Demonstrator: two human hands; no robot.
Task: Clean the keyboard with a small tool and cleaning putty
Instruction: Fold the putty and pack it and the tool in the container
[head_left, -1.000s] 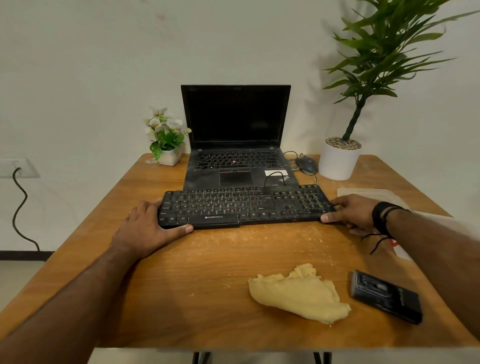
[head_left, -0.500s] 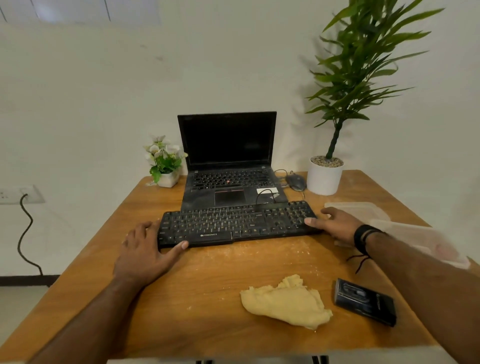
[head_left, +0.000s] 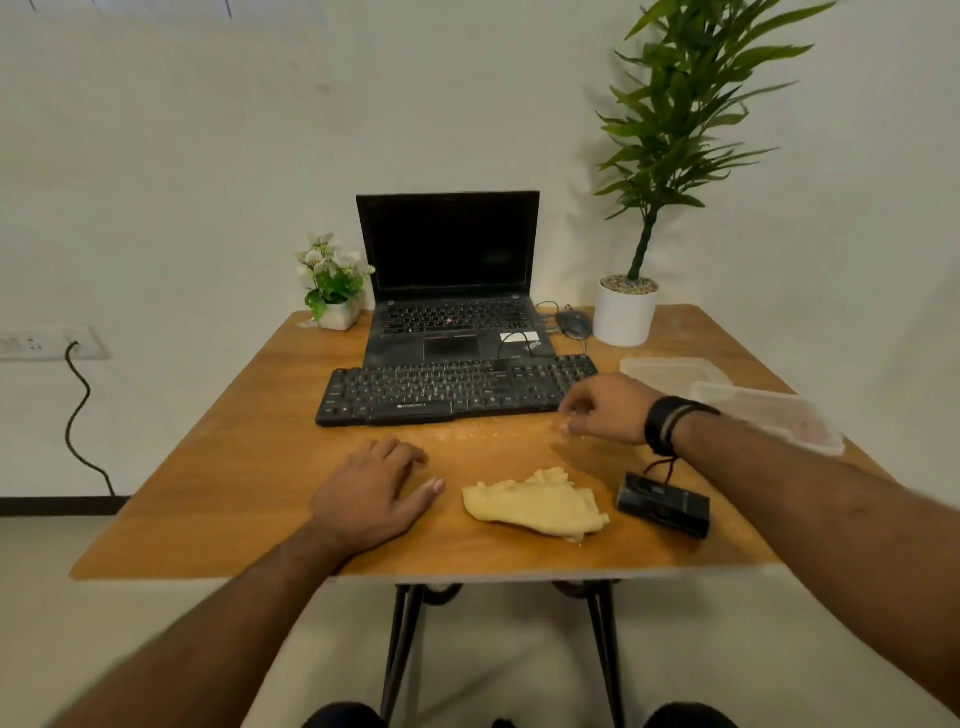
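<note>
A black keyboard lies across the middle of the wooden table, dusted with pale crumbs. A flattened lump of yellow cleaning putty rests near the front edge. A small black case sits right of the putty. My left hand lies flat on the table, left of the putty, fingers spread and empty. My right hand hovers just off the keyboard's right end, fingers loosely curled, holding nothing.
An open black laptop stands behind the keyboard, with a mouse to its right. A small flower pot and a tall potted plant sit at the back. Clear plastic containers lie on the right.
Both hands have let go of the keyboard's ends. My left hand moved back toward the putty, my right lifted slightly off the right end. The camera pulled back.
</note>
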